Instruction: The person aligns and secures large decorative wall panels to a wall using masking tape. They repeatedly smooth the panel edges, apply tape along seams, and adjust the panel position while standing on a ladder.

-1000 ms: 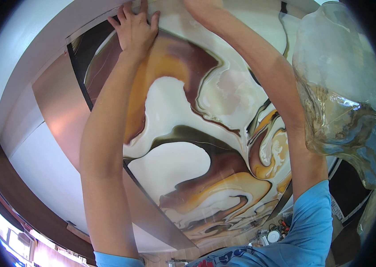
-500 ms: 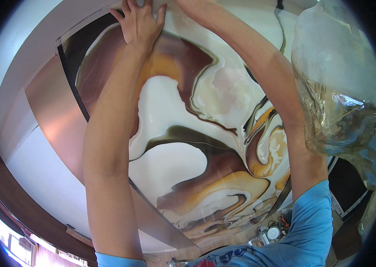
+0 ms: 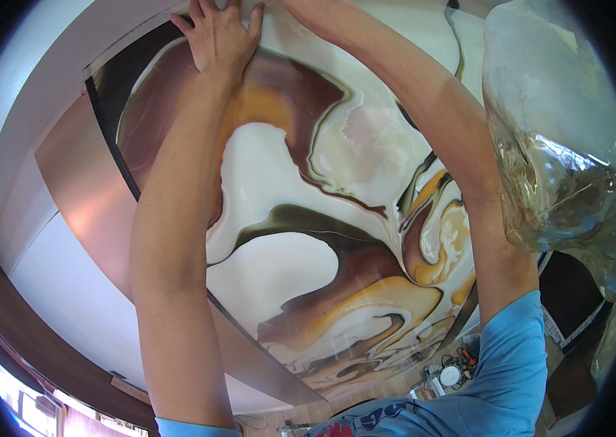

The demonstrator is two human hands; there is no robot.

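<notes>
Both arms reach up toward a large glossy panel (image 3: 279,277) with swirls of white, brown, amber and dark green. My left hand (image 3: 222,36) lies spread against its upper part, fingers apart and palm toward the surface. Nothing is held in it; its fingertips run to the top edge of the picture. My right forearm (image 3: 424,95) crosses over the upper right of the panel, and my right hand lies beyond the top edge, out of sight.
A copper-coloured strip (image 3: 82,171) and a dark edge strip (image 3: 115,146) border the panel's left side. Crumpled translucent plastic sheeting (image 3: 548,138) hangs close at the right. Tools and cables (image 3: 453,368) lie on the wooden floor below. A bright window (image 3: 24,400) shows at lower left.
The view has shifted slightly, and my left hand and the panel's upper left appear a little farther left. My left hand stays spread on the panel.
</notes>
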